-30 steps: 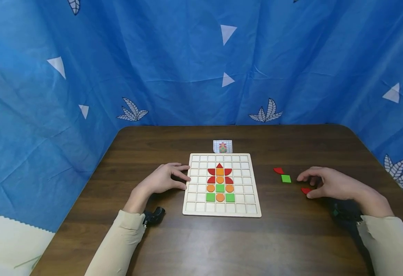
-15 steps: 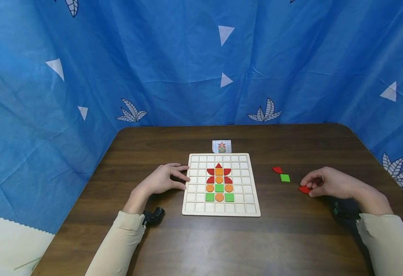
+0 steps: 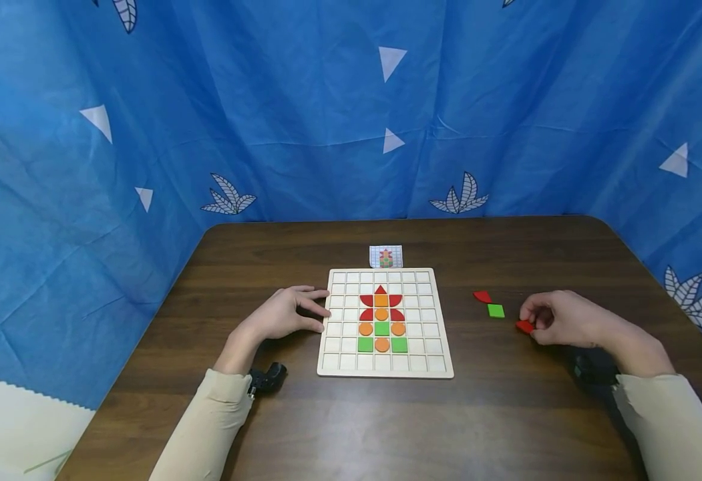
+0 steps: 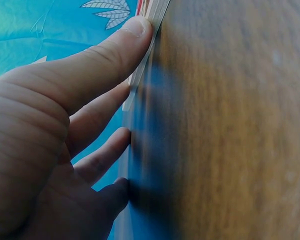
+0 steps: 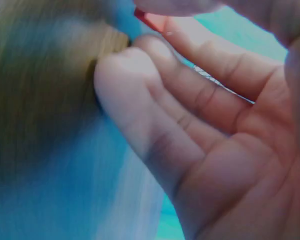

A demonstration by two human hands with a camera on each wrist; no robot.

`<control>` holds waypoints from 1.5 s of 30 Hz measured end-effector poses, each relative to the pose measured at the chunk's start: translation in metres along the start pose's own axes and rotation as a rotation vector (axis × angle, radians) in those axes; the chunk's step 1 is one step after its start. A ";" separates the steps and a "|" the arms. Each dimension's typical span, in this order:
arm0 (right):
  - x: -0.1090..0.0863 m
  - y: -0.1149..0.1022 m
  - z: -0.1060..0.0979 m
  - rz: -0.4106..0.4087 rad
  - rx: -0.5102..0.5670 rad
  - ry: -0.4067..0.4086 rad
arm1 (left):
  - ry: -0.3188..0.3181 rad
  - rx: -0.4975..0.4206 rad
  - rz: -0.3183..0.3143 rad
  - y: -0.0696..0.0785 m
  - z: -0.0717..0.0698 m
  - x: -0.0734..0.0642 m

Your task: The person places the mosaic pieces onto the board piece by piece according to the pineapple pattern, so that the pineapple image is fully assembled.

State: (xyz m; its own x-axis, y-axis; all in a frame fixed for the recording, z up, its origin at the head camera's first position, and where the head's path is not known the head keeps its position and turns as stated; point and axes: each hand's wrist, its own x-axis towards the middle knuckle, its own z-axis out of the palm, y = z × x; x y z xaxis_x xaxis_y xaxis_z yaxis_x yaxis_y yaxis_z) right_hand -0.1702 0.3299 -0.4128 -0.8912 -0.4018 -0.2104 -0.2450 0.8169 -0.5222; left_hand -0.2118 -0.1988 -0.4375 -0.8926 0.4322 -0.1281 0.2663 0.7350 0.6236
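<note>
My right hand (image 3: 570,319) pinches a red quarter-circle tile (image 3: 524,327) between thumb and index finger on the right of the table; a red edge of this tile (image 5: 149,21) shows between the fingertips in the right wrist view. At the left edge of the white grid board (image 3: 338,364), my left hand (image 3: 281,312) rests its thumb and fingertips against the side, fingers spread. In the left wrist view the thumb (image 4: 135,30) touches the board's edge. Red, orange and green tiles form a figure on the board, with a red triangle (image 3: 381,290) at its top.
A small printed pattern card (image 3: 385,256) lies just behind the board. Between board and right hand lie another red tile (image 3: 481,296) and a green square tile (image 3: 495,310). A blue patterned curtain (image 3: 326,113) hangs behind the brown table (image 3: 351,427).
My right thumb and index finger have closed on the red quarter-circle tile, and the hand has shifted slightly left with it. My left hand stays at the board's edge.
</note>
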 end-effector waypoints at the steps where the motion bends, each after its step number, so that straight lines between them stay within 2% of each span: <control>1: 0.000 -0.001 0.000 -0.003 0.015 -0.004 | 0.000 0.001 0.000 0.000 0.000 0.000; 8: 0.005 -0.006 0.005 -0.032 0.133 -0.043 | 0.000 0.014 0.000 -0.001 -0.001 0.000; 14: 0.012 -0.012 0.017 -0.114 0.184 -0.046 | -0.004 0.012 0.002 -0.001 0.000 0.001; 18: 0.018 -0.022 0.026 -0.156 0.218 -0.041 | -0.002 0.015 0.002 -0.001 0.000 0.001; 25: 0.028 -0.047 0.039 -0.174 0.234 0.004 | 0.004 0.028 0.009 0.000 0.000 0.000; 29: 0.033 -0.063 0.047 -0.179 0.263 0.028 | 0.002 0.023 0.007 -0.001 -0.001 0.001; 36: 0.039 -0.088 0.062 -0.146 0.382 0.059 | -0.004 0.017 0.024 -0.001 0.000 0.001; 45: 0.045 -0.125 0.072 -0.104 0.438 0.066 | -0.004 0.024 0.012 -0.002 -0.001 0.002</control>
State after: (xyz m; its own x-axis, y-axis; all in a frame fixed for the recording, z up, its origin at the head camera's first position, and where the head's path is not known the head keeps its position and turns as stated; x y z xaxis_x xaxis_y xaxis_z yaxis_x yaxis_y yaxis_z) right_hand -0.1529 0.1802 -0.4166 -0.8964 -0.4335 -0.0921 -0.1631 0.5158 -0.8410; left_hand -0.2146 -0.1994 -0.4384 -0.8879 0.4431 -0.1237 0.2858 0.7420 0.6064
